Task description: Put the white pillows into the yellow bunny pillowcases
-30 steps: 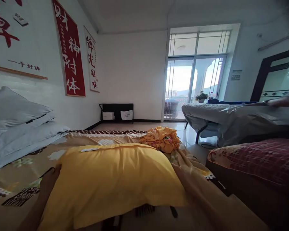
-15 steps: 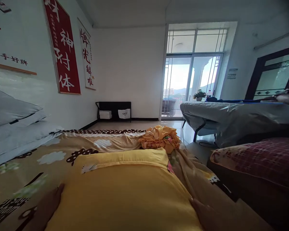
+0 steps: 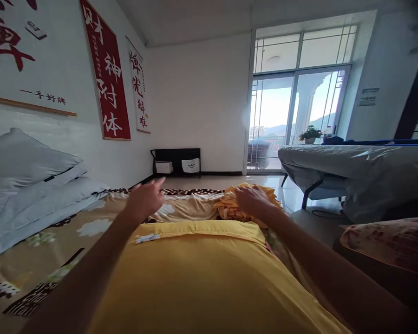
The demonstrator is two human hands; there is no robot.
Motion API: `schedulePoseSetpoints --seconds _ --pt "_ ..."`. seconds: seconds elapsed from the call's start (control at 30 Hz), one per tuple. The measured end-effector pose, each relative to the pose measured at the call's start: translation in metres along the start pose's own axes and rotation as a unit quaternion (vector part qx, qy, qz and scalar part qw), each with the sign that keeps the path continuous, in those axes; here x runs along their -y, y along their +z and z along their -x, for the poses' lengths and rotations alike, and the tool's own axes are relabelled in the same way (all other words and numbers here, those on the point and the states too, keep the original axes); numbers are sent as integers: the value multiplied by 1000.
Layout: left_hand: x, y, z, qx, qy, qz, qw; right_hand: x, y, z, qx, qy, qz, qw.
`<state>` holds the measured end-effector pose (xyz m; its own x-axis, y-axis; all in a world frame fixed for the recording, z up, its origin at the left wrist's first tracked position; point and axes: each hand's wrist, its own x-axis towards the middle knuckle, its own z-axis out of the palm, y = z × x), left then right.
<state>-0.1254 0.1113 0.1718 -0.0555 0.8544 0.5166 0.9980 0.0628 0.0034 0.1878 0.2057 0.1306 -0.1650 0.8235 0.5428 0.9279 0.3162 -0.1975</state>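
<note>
Both hands are out ahead of me over the bed. Left hand [image 3: 144, 199] hangs in the air with fingers loosely spread and nothing in it, just past the far edge of the big plain yellow pillow [image 3: 202, 273] that lies across the bed right under my arms. Right hand [image 3: 252, 198] rests palm down on the crumpled heap of orange-yellow cloth [image 3: 238, 206] at the bed's far right corner; its fingers curl over the folds, though I can't tell whether they're gripping. That heap sits just beyond the pillow, touching its far edge. Under it all, the tan bedsheet with white flower and brown patterns [image 3: 38, 250]. To my left, two pale grey pillows [image 3: 28, 181] stacked against the wall, below the red hanging banner with white characters [image 3: 106, 74]. Off right, a grey covered surface [image 3: 362, 171] near the glass balcony door [image 3: 292, 120].
</note>
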Motion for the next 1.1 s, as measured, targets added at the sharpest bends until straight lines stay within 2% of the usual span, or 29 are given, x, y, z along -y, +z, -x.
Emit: schedulePoseSetpoints --seconds 0.03,0.1,0.13,0.2,0.3,0.33,0.4,0.53,0.63,0.77,0.9,0.97,1.1 --pt "-24 3 -18 27 2 20 999 23 14 -15 19 -9 5 1000" --pt "-62 32 -34 65 -28 52 996 64 55 -20 57 -1 9 998" --pt "-75 56 -32 86 -34 57 994 79 80 -10 75 12 9 997" --pt "-91 114 -11 147 -46 67 986 96 132 24 124 23 7 992" --pt "-90 194 25 216 -69 71 971 96 192 70 176 23 2 984" --pt "-85 213 30 223 -78 71 969 92 204 76 184 26 1 983" --pt "-70 236 28 228 -91 71 967 82 216 73 195 40 -1 980" --pt "-35 248 12 221 -119 62 966 69 210 53 219 51 -13 974" --pt "-16 249 16 214 -123 54 968 54 198 51 221 26 -22 975" --pt "6 255 25 213 -125 54 968 9 189 59 227 44 -9 973" --pt "45 266 22 222 -171 58 958 -42 192 69 254 81 3 964" --pt "68 275 21 224 -183 65 955 -57 197 71 266 87 1 960" --pt "106 293 23 230 -168 89 955 -74 203 71 282 91 -7 955"
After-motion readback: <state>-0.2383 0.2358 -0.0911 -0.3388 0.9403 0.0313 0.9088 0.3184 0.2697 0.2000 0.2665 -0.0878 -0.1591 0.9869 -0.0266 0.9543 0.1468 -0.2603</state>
